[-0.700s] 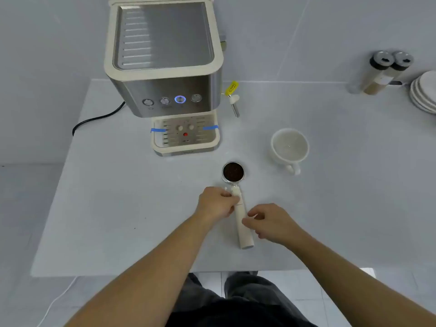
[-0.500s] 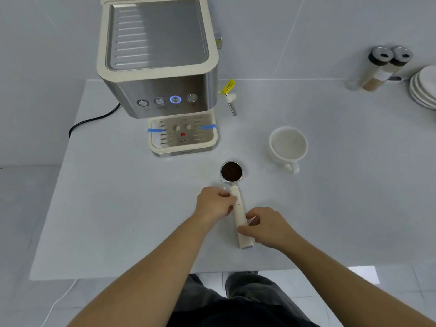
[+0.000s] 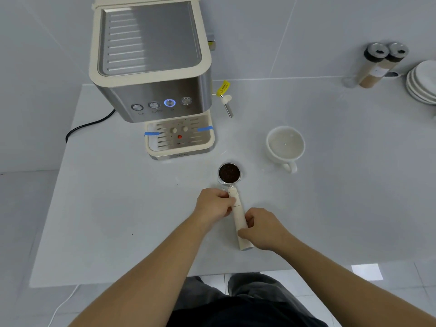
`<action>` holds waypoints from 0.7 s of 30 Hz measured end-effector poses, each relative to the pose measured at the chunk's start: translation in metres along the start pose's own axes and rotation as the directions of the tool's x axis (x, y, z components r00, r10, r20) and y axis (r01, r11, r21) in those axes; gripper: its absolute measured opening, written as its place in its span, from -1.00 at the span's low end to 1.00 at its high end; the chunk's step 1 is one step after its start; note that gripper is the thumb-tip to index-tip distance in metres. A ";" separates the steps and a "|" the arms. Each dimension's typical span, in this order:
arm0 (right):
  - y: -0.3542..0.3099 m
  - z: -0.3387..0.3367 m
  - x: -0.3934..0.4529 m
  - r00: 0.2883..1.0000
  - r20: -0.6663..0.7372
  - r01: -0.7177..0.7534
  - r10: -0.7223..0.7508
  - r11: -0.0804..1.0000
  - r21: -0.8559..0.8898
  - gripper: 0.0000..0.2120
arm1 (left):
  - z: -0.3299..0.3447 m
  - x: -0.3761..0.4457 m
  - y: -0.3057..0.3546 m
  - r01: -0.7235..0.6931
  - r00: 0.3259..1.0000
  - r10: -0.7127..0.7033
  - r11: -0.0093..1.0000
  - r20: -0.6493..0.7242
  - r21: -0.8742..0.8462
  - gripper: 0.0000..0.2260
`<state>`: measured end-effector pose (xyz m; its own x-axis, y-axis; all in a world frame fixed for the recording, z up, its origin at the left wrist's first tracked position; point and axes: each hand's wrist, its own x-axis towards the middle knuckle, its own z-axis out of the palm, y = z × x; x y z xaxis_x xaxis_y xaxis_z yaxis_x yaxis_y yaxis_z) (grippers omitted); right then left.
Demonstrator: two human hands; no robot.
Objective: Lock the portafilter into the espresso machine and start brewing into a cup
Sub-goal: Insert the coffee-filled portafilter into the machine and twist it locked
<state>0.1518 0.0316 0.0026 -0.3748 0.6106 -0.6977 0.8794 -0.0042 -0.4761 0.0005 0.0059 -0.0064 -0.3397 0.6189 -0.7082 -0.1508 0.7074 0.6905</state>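
Head view, looking down on white table (image 3: pixel 118 220). Portafilter (image 3: pixel 233 197) lies flat on table in front of espresso machine (image 3: pixel 153 74), slightly to its right; basket w/ dark ground coffee (image 3: pixel 229 173) faces up, cream handle points toward the person. Left hand (image 3: pixel 213 205) is clasped on upper handle, just below basket neck, fingertips on handle's left side. Right hand (image 3: pixel 263 228) grasps lower handle from the right, thumb across it, near the butt end. Both hands touch the portafilter; whether it is lifted off the table cannot be told. White cup (image 3: pixel 285 145) stands upright & empty, to right of machine, well apart from drip tray (image 3: pixel 179 138), handle toward viewer. Machine: four front buttons, third one lit blue (image 3: pixel 169 102); steam wand (image 3: pixel 227 107) w/ yellow tag on right side; black power cord (image 3: pixel 89 125) on left. Far right: two shaker jars (image 3: pixel 379 64), stack of white plates (image 3: pixel 423 82).
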 end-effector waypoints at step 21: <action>-0.055 -0.039 -0.025 0.989 0.005 0.143 -0.150 0.956 0.257 -0.78 | -0.048 -0.033 0.034 -0.121 0.993 0.114 0.915 -0.041 -0.385 -0.92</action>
<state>0.1242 0.0470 0.0674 -0.5038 0.6001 -0.6214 0.7114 -0.1198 -0.6925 -0.0379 -0.0074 0.0478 -0.3924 0.6808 -0.6185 -0.4544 0.4412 0.7739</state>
